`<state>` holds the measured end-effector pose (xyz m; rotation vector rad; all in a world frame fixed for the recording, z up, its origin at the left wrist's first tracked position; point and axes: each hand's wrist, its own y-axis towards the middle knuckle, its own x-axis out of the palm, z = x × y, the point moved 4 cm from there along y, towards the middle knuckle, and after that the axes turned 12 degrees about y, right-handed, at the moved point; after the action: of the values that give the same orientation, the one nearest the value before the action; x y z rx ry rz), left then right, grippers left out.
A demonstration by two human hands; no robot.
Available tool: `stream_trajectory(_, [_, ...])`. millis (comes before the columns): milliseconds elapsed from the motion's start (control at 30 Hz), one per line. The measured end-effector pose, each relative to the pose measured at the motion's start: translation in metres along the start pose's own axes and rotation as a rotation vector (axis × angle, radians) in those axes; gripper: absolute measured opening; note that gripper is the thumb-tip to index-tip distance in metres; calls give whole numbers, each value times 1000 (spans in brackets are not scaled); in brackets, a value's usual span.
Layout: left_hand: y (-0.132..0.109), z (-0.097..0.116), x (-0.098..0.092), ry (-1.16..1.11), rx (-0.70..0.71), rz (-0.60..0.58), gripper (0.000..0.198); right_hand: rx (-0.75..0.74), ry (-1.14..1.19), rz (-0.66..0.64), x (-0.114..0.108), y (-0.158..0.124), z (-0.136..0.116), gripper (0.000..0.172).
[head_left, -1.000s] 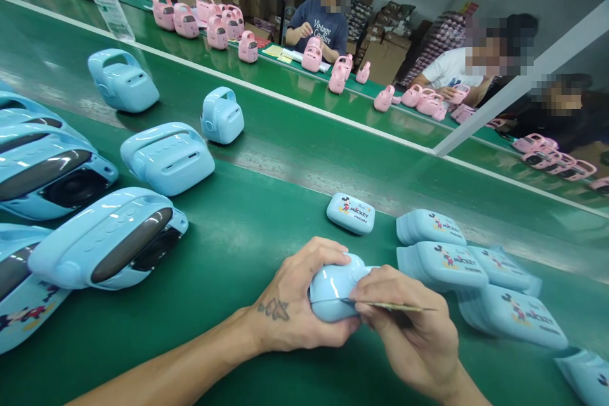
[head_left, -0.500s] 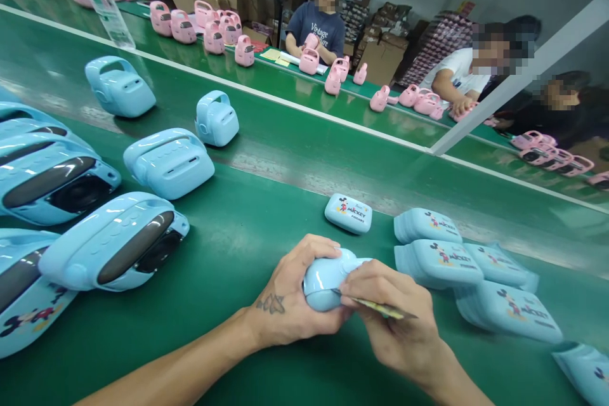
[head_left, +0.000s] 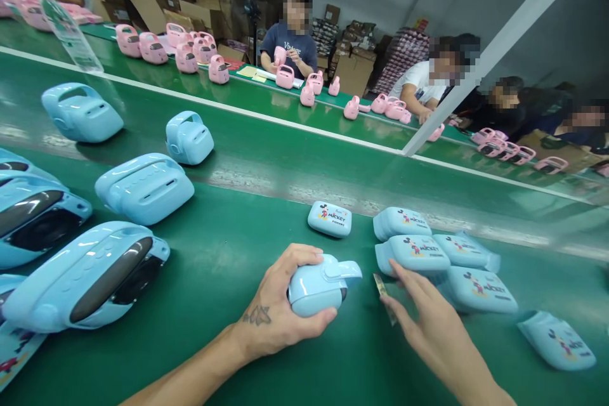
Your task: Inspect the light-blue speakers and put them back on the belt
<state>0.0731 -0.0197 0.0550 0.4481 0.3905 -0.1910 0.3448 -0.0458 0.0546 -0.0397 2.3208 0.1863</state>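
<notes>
My left hand is wrapped round a small light-blue speaker housing, its handle end pointing right. A dark gap shows at its lower right edge. My right hand is just right of it, with index finger and thumb apart. A thin flat strip with a yellowish end lies against the thumb; its lower part is blurred. The right fingertips come up to a wrapped light-blue front panel printed with Mickey; whether they touch it I cannot tell. Behind the left hand sits a single unwrapped printed panel.
More wrapped panels stand on the right, one further off. Blue speaker housings fill the left, some with dark speaker fronts. Beyond the white rail, a bottle, pink speakers and several co-workers are visible.
My right hand has moved off the housing's seam to the right, fingers spreading, and the strip has turned steeper. The left hand keeps the housing, its handle now uncovered. The whole view has shifted.
</notes>
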Motion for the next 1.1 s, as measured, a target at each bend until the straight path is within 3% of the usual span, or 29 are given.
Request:
stream_trajectory(67, [-1, 0, 0, 2, 9, -3, 61, -88, 57, 27, 6, 0, -20, 58])
stream_trajectory(200, [-2, 2, 1, -2, 12, -27, 60, -145, 389, -256, 36, 19, -59, 87])
stream_trajectory(300, [-1, -1, 2, -44, -14, -23, 57, -88, 575, -337, 55, 37, -68, 85])
stream_trajectory(400, [1, -6, -2, -88, -78, -34, 55, -53, 634, -309, 62, 46, -69, 71])
stream_trajectory(467, [4, -6, -8, -70, -130, -103, 57, -68, 630, -282, 62, 45, -72, 66])
stream_trajectory(567, [10, 7, -22, 62, -121, -258, 59, -82, 610, -229, 61, 40, -84, 62])
stream_trajectory(633, [15, 21, -31, 194, -86, -296, 52, -80, 579, -191, 63, 37, -96, 61])
stream_trajectory(700, [20, 33, -37, 333, -88, -260, 39, -102, 546, -153, 66, 35, -108, 61])
stream_trajectory(800, [27, 40, -37, 474, -118, -197, 39, -150, 525, -87, 71, 34, -124, 57])
stream_trajectory(1100, [36, 26, -40, 422, -211, -22, 45, -181, 446, -5, 81, 31, -138, 52])
